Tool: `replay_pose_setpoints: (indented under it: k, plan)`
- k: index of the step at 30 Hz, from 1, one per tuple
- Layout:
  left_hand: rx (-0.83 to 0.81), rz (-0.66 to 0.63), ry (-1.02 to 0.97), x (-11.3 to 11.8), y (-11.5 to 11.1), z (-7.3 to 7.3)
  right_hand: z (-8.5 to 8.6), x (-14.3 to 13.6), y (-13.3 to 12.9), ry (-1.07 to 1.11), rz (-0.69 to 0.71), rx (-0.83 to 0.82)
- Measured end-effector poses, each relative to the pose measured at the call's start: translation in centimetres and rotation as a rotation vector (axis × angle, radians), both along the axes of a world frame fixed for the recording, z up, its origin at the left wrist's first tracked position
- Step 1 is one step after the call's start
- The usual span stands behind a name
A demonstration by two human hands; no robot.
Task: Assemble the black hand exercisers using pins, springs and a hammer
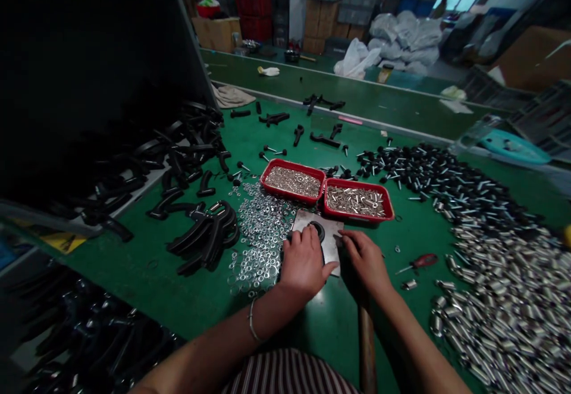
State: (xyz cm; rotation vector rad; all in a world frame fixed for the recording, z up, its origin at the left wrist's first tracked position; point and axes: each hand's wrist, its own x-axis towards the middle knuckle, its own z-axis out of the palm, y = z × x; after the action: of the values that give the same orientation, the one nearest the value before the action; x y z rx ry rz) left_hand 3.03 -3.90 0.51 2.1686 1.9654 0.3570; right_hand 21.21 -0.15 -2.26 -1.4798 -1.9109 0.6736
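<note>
My left hand [304, 260] presses down over a black plastic handle part [317, 231], fingers curled onto it and thumb stretched out to the right. That part lies on a flat metal plate [331, 245], and most of it is hidden under the hand. At the plate's right edge, my right hand [364, 258] has thumb and fingers pinched together. Something small and dark shows at its fingertips, too small to name. A wooden tool handle [366, 346] lies below the right wrist; its far end is in shadow.
Two red trays [357, 218] of small metal pins stand behind the plate. Loose nuts [263, 233] spread leftward, beside stacked black handles [209, 233]. A screwdriver [423, 260], metal cylinders [513, 305] and black-headed bolts [414, 174] lie right. A large bin [191, 43] spills black parts.
</note>
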Motion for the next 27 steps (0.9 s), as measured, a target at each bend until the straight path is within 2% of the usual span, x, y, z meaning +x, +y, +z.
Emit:
replay_pose_setpoints:
  k: [2,7,10,12,15,18,21,24,27]
  plan:
    - [-0.053,-0.033,0.036,-0.1,-0.2,-0.1,0.1,-0.5,0.4,0.004,0.014,0.01]
    - [-0.116,-0.194,0.077,-2.0,-0.9,0.1,0.1,-0.6,0.6,0.002,0.051,0.007]
    - [-0.1,-0.151,0.082,-1.5,-0.7,0.1,0.7,-0.3,1.4,-0.017,0.04,0.064]
    - [-0.105,-0.115,0.059,-0.8,-0.1,0.0,1.5,-0.1,2.9,-0.095,0.005,0.162]
    - [-0.114,-0.111,-0.064,-0.7,1.0,0.1,2.8,-0.1,6.8,-0.395,-0.034,0.296]
    - [-0.159,-0.082,-0.425,-2.5,1.8,1.0,3.3,-0.5,11.2,-0.664,0.044,0.283]
    - [-0.398,0.007,-1.02,-5.5,2.0,1.9,2.7,-1.2,13.9,-0.717,0.126,0.236]
    - [-0.618,0.073,-1.595,-8.0,1.4,1.8,2.0,-1.8,14.6,-0.694,0.146,0.221]
    - [-0.689,0.071,-1.943,-9.0,0.6,0.4,1.6,-1.9,14.4,-0.645,0.128,0.22]
